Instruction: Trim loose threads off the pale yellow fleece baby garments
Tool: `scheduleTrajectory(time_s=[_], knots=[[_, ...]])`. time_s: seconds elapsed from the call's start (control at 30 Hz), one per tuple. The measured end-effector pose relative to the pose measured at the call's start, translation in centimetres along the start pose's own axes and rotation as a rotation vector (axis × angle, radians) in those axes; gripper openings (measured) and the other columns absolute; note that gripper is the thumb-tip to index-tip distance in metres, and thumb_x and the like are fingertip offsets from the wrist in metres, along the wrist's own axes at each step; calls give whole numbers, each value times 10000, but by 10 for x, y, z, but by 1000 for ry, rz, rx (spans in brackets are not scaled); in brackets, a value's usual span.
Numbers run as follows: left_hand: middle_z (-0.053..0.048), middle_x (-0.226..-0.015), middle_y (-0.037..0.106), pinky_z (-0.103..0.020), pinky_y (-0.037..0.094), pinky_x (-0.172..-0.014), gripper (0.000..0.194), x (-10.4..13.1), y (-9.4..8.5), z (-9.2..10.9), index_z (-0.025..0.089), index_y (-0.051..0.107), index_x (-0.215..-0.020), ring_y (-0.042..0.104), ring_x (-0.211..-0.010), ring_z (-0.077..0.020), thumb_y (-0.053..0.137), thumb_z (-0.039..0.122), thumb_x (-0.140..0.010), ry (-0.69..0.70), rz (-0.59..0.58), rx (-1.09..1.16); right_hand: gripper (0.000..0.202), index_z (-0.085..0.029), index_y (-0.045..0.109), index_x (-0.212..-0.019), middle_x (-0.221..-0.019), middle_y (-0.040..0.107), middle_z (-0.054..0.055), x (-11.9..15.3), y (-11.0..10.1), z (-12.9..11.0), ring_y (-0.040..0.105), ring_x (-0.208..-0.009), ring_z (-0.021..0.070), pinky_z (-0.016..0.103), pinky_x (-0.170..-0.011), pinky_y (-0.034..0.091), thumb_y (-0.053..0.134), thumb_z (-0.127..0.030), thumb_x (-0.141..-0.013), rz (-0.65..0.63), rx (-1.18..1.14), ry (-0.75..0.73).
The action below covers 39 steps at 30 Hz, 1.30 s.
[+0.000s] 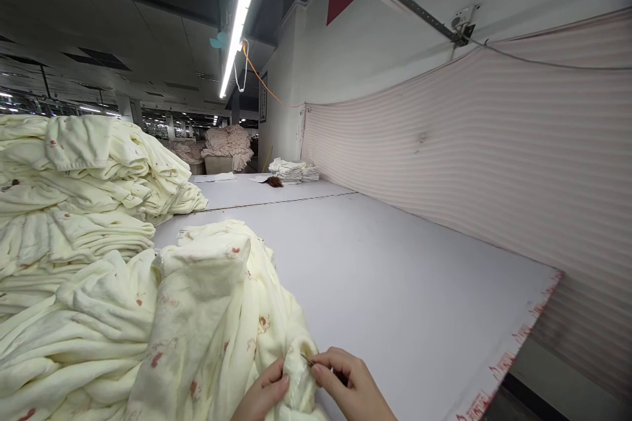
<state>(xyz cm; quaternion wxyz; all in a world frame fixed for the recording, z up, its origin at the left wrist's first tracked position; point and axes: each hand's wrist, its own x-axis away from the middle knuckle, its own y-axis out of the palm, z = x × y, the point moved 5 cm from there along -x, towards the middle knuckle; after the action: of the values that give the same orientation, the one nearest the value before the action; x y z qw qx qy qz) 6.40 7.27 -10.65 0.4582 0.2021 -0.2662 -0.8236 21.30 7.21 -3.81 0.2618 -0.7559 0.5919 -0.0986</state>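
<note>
A pale yellow cloth (207, 302) with small reddish prints lies in heavy folds in front of me. Its right end bunches up between my hands. My left hand (264, 391) is closed on this bunched end, thumb and fingers pinching the cloth. Just to the right, my right hand (345, 381) holds a small, thin, dark pointed tool (307, 360) between thumb and fingertips. The tip of the tool touches or nearly touches the cloth; its exact kind is too small to make out.
More of the yellow cloth is stacked in a tall pile (89, 164) on the left. The white table (395, 276) stretches away to a striped sheet (469, 145) along the wall. Folded white cloths (291, 171) and a dark brown tuft (274, 181) lie at its far end.
</note>
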Motion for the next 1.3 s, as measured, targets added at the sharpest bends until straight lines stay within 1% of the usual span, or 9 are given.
scheduleTrajectory(time_s=[0.13,0.27,0.67,0.77,0.87,1.1,1.17,1.23,1.3], knots=[[-95,-934,731,-355,409,-938,337,0,11,2,184,687,-1114,648,-979,-260,643,312,-804,-3,-14,96,266,-232,703,-1039,-876,668,49,10,0,-5,627,-772,194,255,-687,457,563,-334,-837,-50,154,-86],[-101,-967,723,-375,363,-1008,316,1,20,6,172,695,-1098,640,-1004,-259,632,277,-807,1,-19,138,255,-238,684,-1046,-898,669,48,15,-1,-14,641,-750,177,243,-680,461,499,-308,-885,10,338,-128],[-102,-901,744,-378,365,-1009,317,4,18,7,150,706,-1083,657,-963,-261,663,279,-796,-22,13,60,269,-232,712,-936,-825,671,37,13,-4,-8,641,-758,178,241,-684,457,465,-333,-909,31,287,-64],[-101,-889,746,-389,374,-1006,328,5,18,7,147,707,-1078,663,-954,-269,671,291,-786,-21,-4,82,236,-229,702,-1000,-862,672,41,13,-1,-9,642,-775,182,238,-681,459,531,-323,-866,-23,285,-63],[-103,-909,743,-389,371,-1010,338,5,19,7,142,698,-1092,657,-974,-271,663,291,-791,-17,1,91,262,-229,709,-981,-848,670,43,13,-2,-11,642,-763,180,245,-686,457,483,-330,-895,2,289,-79],[-98,-923,740,-363,407,-943,335,5,22,8,157,699,-1093,654,-971,-266,661,310,-797,1,-20,38,282,-226,722,-930,-810,665,46,13,-2,-4,622,-741,200,270,-669,448,508,-401,-877,35,174,-69],[-87,-937,741,-319,438,-865,341,5,22,7,177,696,-1100,651,-977,-258,684,296,-781,3,-7,17,321,-210,707,-856,-785,643,37,11,-6,2,592,-726,198,276,-663,438,488,-443,-884,125,62,-38],[-70,-973,738,-275,449,-790,384,5,23,6,211,688,-1118,645,-997,-251,728,262,-739,3,2,14,305,-203,665,-890,-729,578,0,8,-9,9,539,-700,186,273,-656,425,546,-480,-841,224,-102,22],[-52,-1038,728,-251,449,-754,432,6,24,4,257,680,-1131,629,-1037,-247,755,218,-707,-11,28,22,317,-196,621,-929,-682,489,-42,0,-7,14,473,-667,161,264,-646,409,616,-479,-786,234,-264,74]])
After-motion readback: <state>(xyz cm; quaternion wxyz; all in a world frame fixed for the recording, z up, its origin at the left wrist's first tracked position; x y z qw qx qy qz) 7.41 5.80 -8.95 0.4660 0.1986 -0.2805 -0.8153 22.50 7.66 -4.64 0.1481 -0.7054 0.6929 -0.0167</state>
